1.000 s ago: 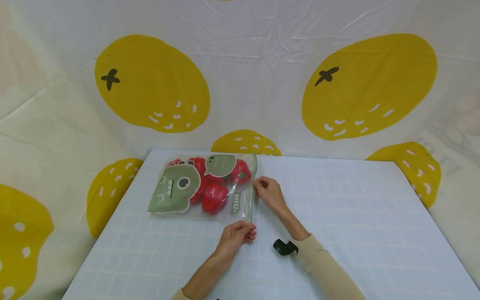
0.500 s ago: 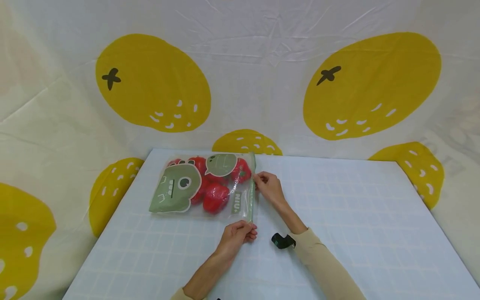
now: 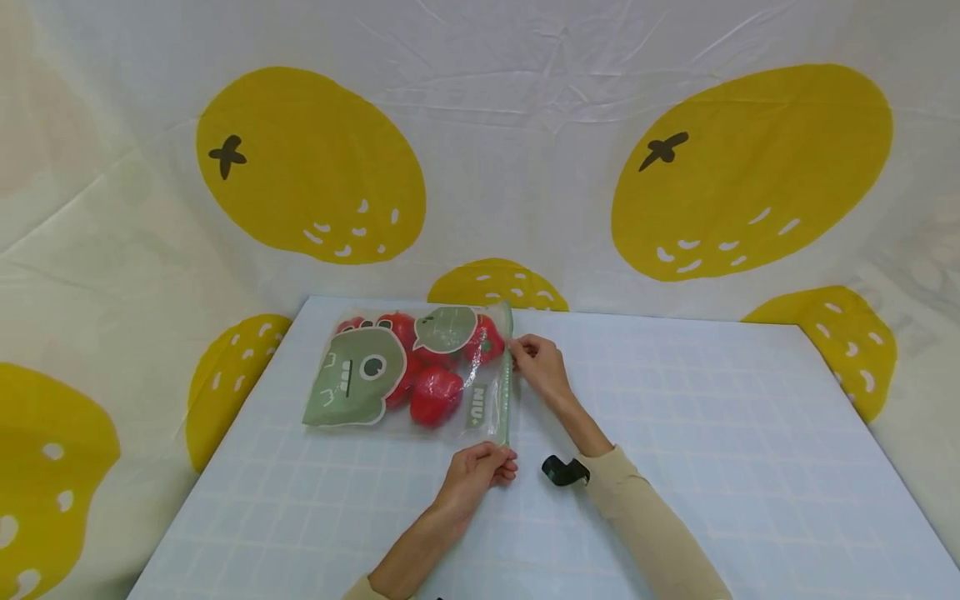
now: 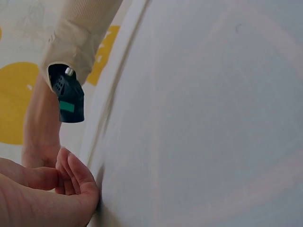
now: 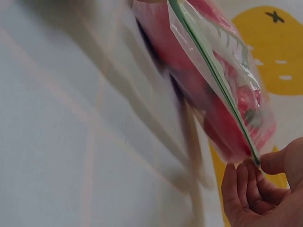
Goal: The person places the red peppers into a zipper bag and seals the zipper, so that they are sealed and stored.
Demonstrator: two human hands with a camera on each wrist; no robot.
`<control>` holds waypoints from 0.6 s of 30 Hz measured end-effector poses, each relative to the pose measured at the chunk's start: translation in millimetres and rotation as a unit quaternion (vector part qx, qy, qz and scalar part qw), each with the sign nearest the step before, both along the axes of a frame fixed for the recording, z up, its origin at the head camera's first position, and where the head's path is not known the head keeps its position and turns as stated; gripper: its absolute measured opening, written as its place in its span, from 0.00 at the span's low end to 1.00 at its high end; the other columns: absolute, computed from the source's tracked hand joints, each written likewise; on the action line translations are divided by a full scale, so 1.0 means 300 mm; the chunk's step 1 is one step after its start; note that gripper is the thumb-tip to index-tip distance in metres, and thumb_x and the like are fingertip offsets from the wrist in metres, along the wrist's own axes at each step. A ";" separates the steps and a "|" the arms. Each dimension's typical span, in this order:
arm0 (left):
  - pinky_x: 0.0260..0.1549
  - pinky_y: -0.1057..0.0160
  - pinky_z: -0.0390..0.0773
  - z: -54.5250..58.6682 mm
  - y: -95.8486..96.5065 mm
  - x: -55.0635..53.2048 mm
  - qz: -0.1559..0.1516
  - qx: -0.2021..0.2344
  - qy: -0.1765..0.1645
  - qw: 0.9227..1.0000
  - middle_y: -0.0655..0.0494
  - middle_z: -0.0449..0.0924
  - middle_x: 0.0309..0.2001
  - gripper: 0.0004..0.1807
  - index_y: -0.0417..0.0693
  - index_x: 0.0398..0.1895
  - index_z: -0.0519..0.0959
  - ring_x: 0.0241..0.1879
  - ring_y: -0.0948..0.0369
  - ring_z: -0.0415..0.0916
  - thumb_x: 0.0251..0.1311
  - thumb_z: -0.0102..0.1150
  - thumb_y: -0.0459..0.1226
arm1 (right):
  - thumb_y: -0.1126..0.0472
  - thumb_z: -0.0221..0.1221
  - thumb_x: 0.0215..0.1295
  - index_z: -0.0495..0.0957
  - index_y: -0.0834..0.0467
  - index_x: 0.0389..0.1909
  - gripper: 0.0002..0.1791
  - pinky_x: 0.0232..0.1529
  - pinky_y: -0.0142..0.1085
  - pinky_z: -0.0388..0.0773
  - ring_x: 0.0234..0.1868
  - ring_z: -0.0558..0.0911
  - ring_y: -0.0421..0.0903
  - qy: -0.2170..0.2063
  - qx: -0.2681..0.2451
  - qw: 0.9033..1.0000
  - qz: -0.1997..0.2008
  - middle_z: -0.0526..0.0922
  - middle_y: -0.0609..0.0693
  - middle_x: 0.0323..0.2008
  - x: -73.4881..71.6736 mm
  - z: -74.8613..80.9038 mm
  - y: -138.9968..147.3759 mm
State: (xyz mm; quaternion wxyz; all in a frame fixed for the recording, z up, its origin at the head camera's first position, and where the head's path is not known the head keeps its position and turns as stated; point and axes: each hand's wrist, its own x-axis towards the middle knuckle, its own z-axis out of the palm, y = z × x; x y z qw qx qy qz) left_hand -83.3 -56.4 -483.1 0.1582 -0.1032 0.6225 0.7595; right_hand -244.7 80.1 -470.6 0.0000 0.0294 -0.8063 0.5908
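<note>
A clear zip bag (image 3: pixel 489 402) with a green cartoon monster print lies on the table, its green zip edge toward the right. Inside show several red, rounded vegetables (image 3: pixel 437 397), one with a green stem end. At the near end of that edge, the left hand (image 3: pixel 474 468) pinches the bag's corner between thumb and curled fingers. Farther up the edge, the right hand (image 3: pixel 538 363) pinches the green zip strip (image 5: pixel 218 78). In the right wrist view the strip runs straight down into its thumb and fingertips, its edge raised off the table.
The table (image 3: pixel 712 433) has a pale blue checked cover. Behind and at the sides hangs a white cloth with yellow fruit prints (image 3: pixel 311 167). A black wrist camera (image 3: pixel 564 471) sticks out from the right sleeve.
The right hand has slid a little way along the zip edge toward the far end, still pinching. The left hand stays at the near corner. The head view has shifted slightly.
</note>
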 end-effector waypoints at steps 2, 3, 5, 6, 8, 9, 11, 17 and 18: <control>0.41 0.68 0.83 -0.003 -0.001 0.000 -0.001 0.000 -0.001 1.000 0.55 0.83 0.33 0.13 0.29 0.45 0.81 0.34 0.64 0.80 0.74 0.56 0.35 | 0.57 0.60 0.75 0.85 0.66 0.38 0.15 0.29 0.29 0.79 0.33 0.84 0.54 -0.001 0.003 1.000 -0.001 0.84 0.55 0.29 -0.007 0.002 -0.001; 0.42 0.68 0.83 -0.004 -0.001 0.000 -0.001 0.000 -0.002 1.000 0.55 0.83 0.33 0.13 0.29 0.46 0.81 0.34 0.64 0.80 0.74 0.56 0.35 | 0.57 0.60 0.75 0.85 0.66 0.39 0.15 0.30 0.29 0.79 0.33 0.83 0.54 -0.002 0.005 1.000 0.000 0.84 0.56 0.30 -0.010 0.003 -0.001; 0.41 0.68 0.83 -0.008 -0.001 0.001 0.000 0.003 0.001 1.000 0.55 0.82 0.33 0.13 0.29 0.45 0.81 0.34 0.64 0.80 0.74 0.56 0.35 | 0.56 0.60 0.75 0.85 0.66 0.40 0.15 0.30 0.29 0.80 0.34 0.83 0.53 -0.004 0.009 1.000 0.002 0.84 0.57 0.31 -0.018 0.005 -0.002; 0.41 0.68 0.83 -0.009 0.000 0.001 0.000 0.005 0.003 1.000 0.55 0.82 0.33 0.13 0.28 0.45 0.81 0.33 0.64 0.80 0.74 0.56 0.35 | 0.56 0.59 0.76 0.85 0.66 0.40 0.15 0.31 0.29 0.80 0.34 0.83 0.53 -0.005 0.010 1.000 0.002 0.84 0.57 0.31 -0.021 0.007 -0.002; 0.40 0.69 0.83 -0.011 0.001 0.002 0.001 0.009 0.006 1.000 0.55 0.82 0.32 0.13 0.28 0.45 0.81 0.33 0.64 0.80 0.74 0.56 0.34 | 0.56 0.59 0.76 0.85 0.66 0.41 0.15 0.32 0.30 0.80 0.33 0.83 0.51 -0.005 0.013 1.000 0.003 0.84 0.57 0.32 -0.029 0.011 -0.002; 0.40 0.69 0.83 -0.014 0.001 0.002 0.001 0.011 0.008 1.000 0.56 0.82 0.32 0.13 0.28 0.45 0.81 0.33 0.64 0.80 0.74 0.56 0.34 | 0.56 0.59 0.76 0.84 0.66 0.41 0.15 0.32 0.30 0.80 0.33 0.83 0.51 -0.005 0.013 1.000 0.003 0.84 0.57 0.32 -0.033 0.012 -0.002; 0.40 0.70 0.83 -0.013 0.002 0.004 0.001 0.014 0.010 1.000 0.55 0.82 0.32 0.13 0.27 0.45 0.81 0.33 0.64 0.80 0.74 0.56 0.34 | 0.55 0.59 0.76 0.84 0.65 0.41 0.16 0.32 0.30 0.80 0.34 0.83 0.51 -0.004 0.016 1.000 0.001 0.84 0.56 0.32 -0.042 0.014 -0.004; 0.41 0.69 0.83 -0.009 0.003 0.005 -0.001 0.012 0.010 1.000 0.55 0.82 0.33 0.14 0.28 0.45 0.80 0.33 0.64 0.80 0.74 0.56 0.35 | 0.54 0.59 0.76 0.84 0.66 0.41 0.16 0.31 0.29 0.79 0.33 0.83 0.51 -0.008 0.016 1.000 -0.003 0.84 0.56 0.32 -0.068 0.016 -0.006; 0.41 0.69 0.83 -0.009 0.003 0.005 -0.001 0.012 0.008 1.000 0.54 0.82 0.33 0.13 0.28 0.45 0.81 0.34 0.64 0.80 0.74 0.56 0.34 | 0.54 0.59 0.76 0.84 0.66 0.41 0.16 0.31 0.29 0.79 0.32 0.83 0.50 -0.009 0.016 1.000 -0.003 0.84 0.56 0.32 -0.072 0.017 -0.005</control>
